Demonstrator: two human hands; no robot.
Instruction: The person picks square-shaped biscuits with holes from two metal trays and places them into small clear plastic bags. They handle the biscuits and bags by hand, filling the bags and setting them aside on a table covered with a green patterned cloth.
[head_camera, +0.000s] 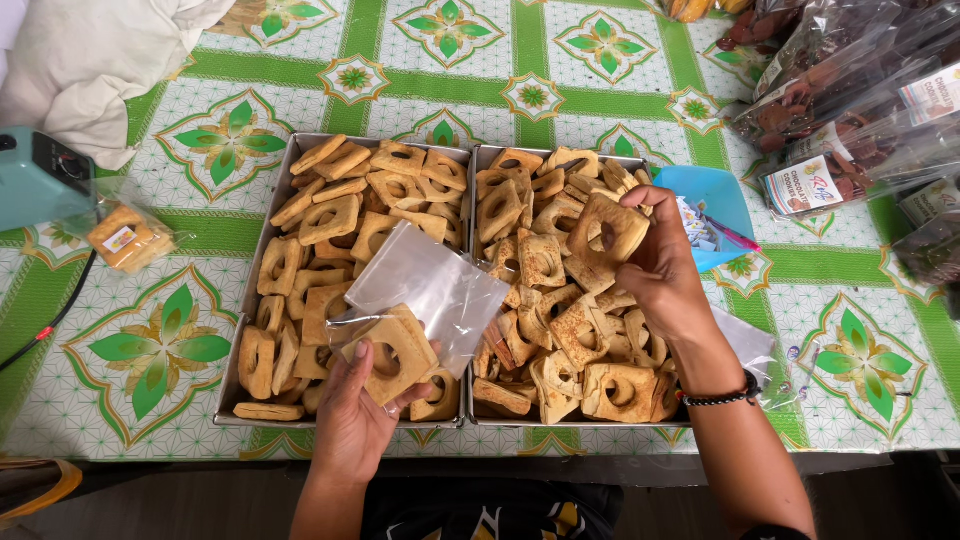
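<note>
Gripped: left hand (350, 415) closed on clear plastic bag (430, 290) with square biscuits; right hand (660, 265) pinches one square biscuit (607, 228) above steel trays (470, 150). Labelled clear packets (850, 120) far right.

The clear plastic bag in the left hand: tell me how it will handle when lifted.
The clear bag looks thin and wrinkled, so probably floppy and very light. The biscuits inside would likely weigh one end down. The left hand pinches that end; its glossy film may be slippery.
</note>
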